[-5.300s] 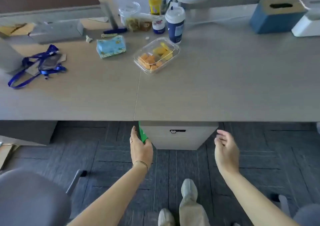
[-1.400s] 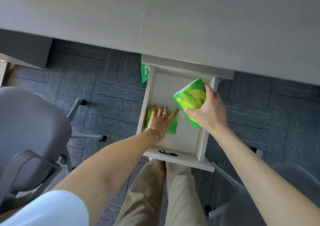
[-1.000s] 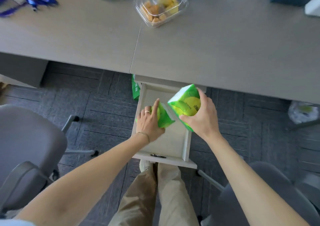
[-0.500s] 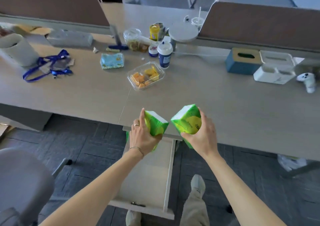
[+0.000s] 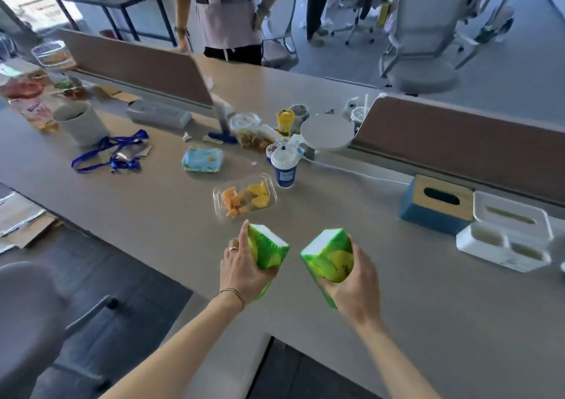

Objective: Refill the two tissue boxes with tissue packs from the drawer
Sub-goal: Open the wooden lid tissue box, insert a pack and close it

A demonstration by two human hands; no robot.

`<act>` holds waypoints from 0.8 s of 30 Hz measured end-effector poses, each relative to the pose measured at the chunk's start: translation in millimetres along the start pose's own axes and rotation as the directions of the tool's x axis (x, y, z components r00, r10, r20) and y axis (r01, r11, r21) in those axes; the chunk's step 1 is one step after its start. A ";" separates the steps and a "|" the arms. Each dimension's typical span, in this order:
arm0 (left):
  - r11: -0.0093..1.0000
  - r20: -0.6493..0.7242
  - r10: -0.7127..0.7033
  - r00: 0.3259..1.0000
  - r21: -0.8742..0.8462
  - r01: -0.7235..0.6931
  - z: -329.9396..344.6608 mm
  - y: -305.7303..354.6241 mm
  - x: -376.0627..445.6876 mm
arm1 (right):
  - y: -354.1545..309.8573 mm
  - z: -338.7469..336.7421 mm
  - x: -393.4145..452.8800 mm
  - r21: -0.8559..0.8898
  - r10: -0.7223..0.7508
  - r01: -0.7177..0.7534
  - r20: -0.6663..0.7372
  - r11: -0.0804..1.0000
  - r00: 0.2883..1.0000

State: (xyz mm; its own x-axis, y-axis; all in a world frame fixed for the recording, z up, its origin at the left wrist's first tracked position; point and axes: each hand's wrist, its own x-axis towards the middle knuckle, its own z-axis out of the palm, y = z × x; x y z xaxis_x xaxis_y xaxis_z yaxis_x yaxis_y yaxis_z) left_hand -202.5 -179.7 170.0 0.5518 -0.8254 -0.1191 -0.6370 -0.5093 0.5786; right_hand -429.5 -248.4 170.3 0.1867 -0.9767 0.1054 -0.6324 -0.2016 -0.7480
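- left hand (image 5: 241, 268) is wrapped around a green tissue pack (image 5: 267, 250), lower middle of the frame, held over the desk (image 5: 153, 209)
- right hand (image 5: 356, 282) has its own grip closed on a second green pack (image 5: 328, 256), just right of the first, the two packs apart
- blue tissue box (image 5: 437, 204) with a wooden lid sits at the right, white tissue box (image 5: 507, 230) right beside it
- clear fruit container (image 5: 244, 196) sits just above the hands in the frame
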 end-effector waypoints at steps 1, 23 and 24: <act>1.000 0.000 0.010 1.000 0.013 -0.010 2.5 6.6 6.3 | 4.3 -2.6 9.1 0.000 -0.001 0.001 -0.001 1.000 1.000; 0.820 0.424 0.253 0.870 0.384 -0.425 129.7 136.1 218.5 | 77.1 -43.5 188.5 -0.139 0.204 -0.201 0.003 0.970 0.979; 0.806 0.441 0.252 0.861 0.397 -0.440 135.3 135.6 224.7 | 79.5 -40.7 198.1 -0.163 0.193 -0.187 0.016 0.969 0.981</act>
State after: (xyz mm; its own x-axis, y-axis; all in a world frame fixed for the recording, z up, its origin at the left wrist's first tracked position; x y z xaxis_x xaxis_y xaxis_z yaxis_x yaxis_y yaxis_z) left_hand -237.7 -467.2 112.5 0.0767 -0.9468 -0.3127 -0.9696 -0.1439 0.1981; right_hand -473.4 -460.9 158.3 0.0738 -0.9959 -0.0514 -0.7704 -0.0242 -0.6371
